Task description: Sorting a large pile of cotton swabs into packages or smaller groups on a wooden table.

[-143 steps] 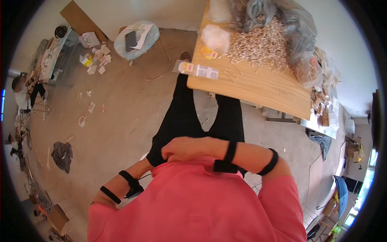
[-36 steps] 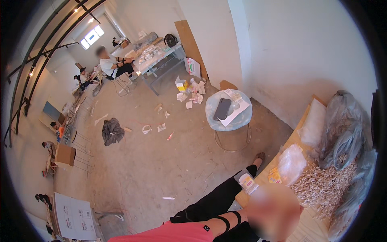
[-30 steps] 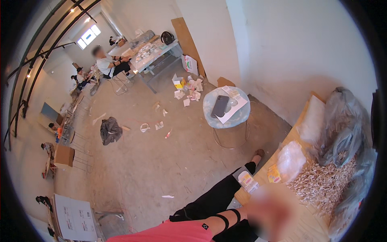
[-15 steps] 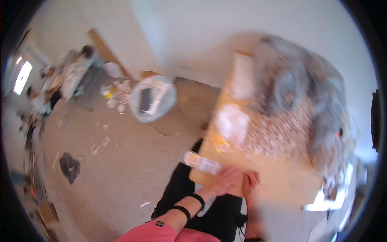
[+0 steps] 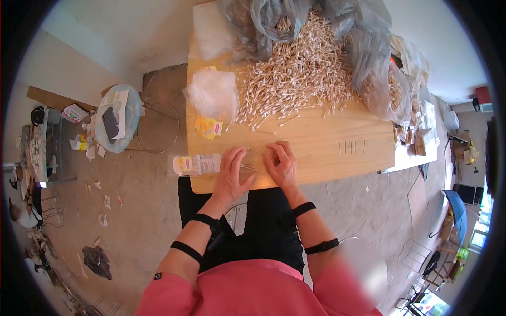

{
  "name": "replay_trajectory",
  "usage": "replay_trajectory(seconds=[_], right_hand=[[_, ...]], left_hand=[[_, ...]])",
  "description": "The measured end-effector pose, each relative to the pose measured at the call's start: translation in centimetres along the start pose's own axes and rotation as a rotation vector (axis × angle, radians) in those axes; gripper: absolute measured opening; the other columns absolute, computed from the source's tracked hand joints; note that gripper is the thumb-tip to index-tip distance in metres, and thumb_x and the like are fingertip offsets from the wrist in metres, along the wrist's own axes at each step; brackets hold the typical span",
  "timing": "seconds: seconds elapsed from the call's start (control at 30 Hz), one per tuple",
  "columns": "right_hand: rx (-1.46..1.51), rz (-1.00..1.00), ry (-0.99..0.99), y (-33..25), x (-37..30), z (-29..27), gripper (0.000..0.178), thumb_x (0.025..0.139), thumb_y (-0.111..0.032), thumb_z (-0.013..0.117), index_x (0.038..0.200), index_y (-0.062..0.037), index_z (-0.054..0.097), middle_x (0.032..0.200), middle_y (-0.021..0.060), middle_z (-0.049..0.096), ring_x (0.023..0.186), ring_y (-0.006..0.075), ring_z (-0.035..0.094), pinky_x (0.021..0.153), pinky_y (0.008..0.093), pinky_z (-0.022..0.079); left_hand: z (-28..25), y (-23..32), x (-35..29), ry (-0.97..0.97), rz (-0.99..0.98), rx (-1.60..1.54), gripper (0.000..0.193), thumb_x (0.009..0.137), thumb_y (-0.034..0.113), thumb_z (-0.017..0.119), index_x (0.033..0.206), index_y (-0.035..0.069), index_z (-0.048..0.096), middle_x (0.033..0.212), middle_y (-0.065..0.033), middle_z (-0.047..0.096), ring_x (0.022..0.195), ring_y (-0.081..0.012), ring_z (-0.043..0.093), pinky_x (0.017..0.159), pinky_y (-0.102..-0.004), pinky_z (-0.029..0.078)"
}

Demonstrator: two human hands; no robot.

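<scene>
A clear plastic packet (image 5: pixel 208 164) with an orange-and-white label lies across the front left of the wooden table, its left end past the edge. My left hand (image 5: pixel 227 176) rests on the table at the packet's right end, fingers laid forward and thumb apart. Just to the right, my right hand (image 5: pixel 282 166) has its fingers bent and closed near the tabletop. Thin pale lines run between the two hands; whether they are cotton swabs or edges of clear plastic I cannot tell. Beyond them spreads a big heap of cotton swabs (image 5: pixel 300 73).
Grey plastic bags (image 5: pixel 369 58) surround the heap on the wooden table (image 5: pixel 327 142). At the table's left are a stack of clear bags (image 5: pixel 213 95) and orange-yellow label cards (image 5: pixel 209 127). A round stool (image 5: pixel 132 118) holding papers and a dark phone-like object stands further left.
My view has swung, bringing the table and heap to the centre and sharpening the picture. My hands, close together before, are now farther apart, with the right hand's fingers reaching forward.
</scene>
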State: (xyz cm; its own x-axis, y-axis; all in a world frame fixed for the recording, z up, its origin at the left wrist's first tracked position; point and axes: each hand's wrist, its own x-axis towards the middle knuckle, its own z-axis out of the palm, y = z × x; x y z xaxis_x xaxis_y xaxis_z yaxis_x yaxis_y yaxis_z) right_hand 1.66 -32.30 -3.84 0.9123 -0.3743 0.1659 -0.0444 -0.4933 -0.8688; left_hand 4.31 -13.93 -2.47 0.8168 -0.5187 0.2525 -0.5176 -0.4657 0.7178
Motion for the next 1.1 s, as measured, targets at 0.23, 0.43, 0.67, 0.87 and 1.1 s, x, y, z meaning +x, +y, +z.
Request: replay_trajectory(seconds=[0.23, 0.43, 0.67, 0.87, 1.1], right_hand=[[-0.098, -0.214, -0.116, 0.4, 0.5, -0.1, 0.026, 0.073, -0.008, 0.075, 0.098, -0.0065, 0.068, 0.098, 0.0100, 0.061, 0.077, 0.0257, 0.061, 0.065, 0.0351, 0.051], [-0.046, -0.141, -0.041, -0.3, -0.3, -0.9, 0.029, 0.077, -0.002, 0.070, 0.105, -0.0057, 0.067, 0.103, 0.0120, 0.061, 0.080, 0.0273, 0.062, 0.068, 0.0345, 0.052], [-0.016, 0.049, 0.097, -0.6, -2.7, 0.5, 0.030, 0.082, 0.003, 0.063, 0.111, -0.0025, 0.063, 0.109, 0.0166, 0.059, 0.082, 0.0319, 0.062, 0.072, 0.0364, 0.052], [0.006, -0.001, 0.063, -1.2, -1.2, 1.5, 0.020, 0.081, 0.005, 0.063, 0.101, -0.0002, 0.065, 0.105, 0.0169, 0.060, 0.087, 0.0336, 0.063, 0.076, 0.0389, 0.051], [0.025, -0.032, -0.004, -0.8, -0.5, 0.9, 0.019, 0.077, 0.004, 0.067, 0.096, 0.0003, 0.066, 0.101, 0.0142, 0.061, 0.085, 0.0332, 0.062, 0.075, 0.0389, 0.051]], left_hand=[[-1.8, -0.3, -1.7, -0.006, -0.017, 0.043, 0.071, 0.074, 0.005, 0.072, 0.136, 0.002, 0.039, 0.136, -0.0170, 0.042, 0.129, -0.0378, 0.039, 0.109, -0.0454, 0.034], [-1.6, 0.4, -0.4, -0.074, -0.047, 0.109, 0.071, 0.081, 0.008, 0.069, 0.142, 0.001, 0.033, 0.144, -0.0191, 0.036, 0.135, -0.0376, 0.033, 0.113, -0.0449, 0.028], [-0.4, 1.0, 1.4, -0.027, -0.107, 0.054, 0.075, 0.084, 0.005, 0.064, 0.147, -0.001, 0.025, 0.149, -0.0212, 0.031, 0.138, -0.0389, 0.030, 0.115, -0.0446, 0.025], [-0.9, 0.1, 2.2, -0.016, -0.154, 0.070, 0.068, 0.082, -0.002, 0.062, 0.143, 0.001, 0.033, 0.144, -0.0198, 0.037, 0.131, -0.0398, 0.037, 0.110, -0.0454, 0.032], [-0.1, 1.6, 1.8, 0.065, -0.134, -0.018, 0.059, 0.080, -0.002, 0.062, 0.136, 0.003, 0.042, 0.137, -0.0174, 0.043, 0.126, -0.0391, 0.041, 0.106, -0.0458, 0.038]])
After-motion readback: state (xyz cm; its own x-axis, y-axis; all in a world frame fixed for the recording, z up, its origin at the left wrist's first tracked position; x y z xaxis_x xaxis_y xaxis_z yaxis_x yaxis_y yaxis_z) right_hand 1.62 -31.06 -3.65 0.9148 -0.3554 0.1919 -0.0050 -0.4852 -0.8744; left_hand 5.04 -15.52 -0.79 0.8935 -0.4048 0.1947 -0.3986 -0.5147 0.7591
